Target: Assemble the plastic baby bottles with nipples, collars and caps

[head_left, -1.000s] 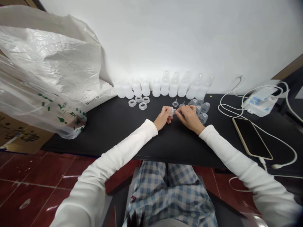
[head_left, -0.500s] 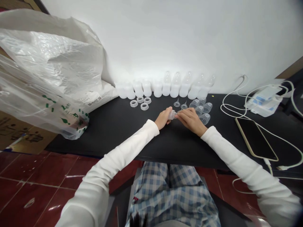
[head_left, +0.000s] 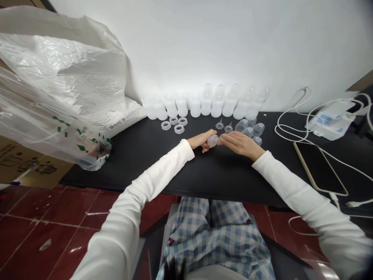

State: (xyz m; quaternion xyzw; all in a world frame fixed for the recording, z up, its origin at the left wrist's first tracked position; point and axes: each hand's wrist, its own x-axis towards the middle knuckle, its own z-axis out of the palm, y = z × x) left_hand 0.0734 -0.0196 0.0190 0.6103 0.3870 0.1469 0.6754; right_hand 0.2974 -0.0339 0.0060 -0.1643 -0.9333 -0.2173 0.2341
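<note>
Your left hand (head_left: 200, 143) is curled narrowly, holding a clear bottle part (head_left: 213, 140) at the table's middle. Your right hand (head_left: 240, 144) reaches it with straight fingers; you cannot tell whether it grips. Nipples (head_left: 219, 125) stand just beyond, below a row of bottles (head_left: 206, 102).

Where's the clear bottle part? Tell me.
Head view: the clear bottle part is in the left hand, against the right hand, below two clear teats.
</note>
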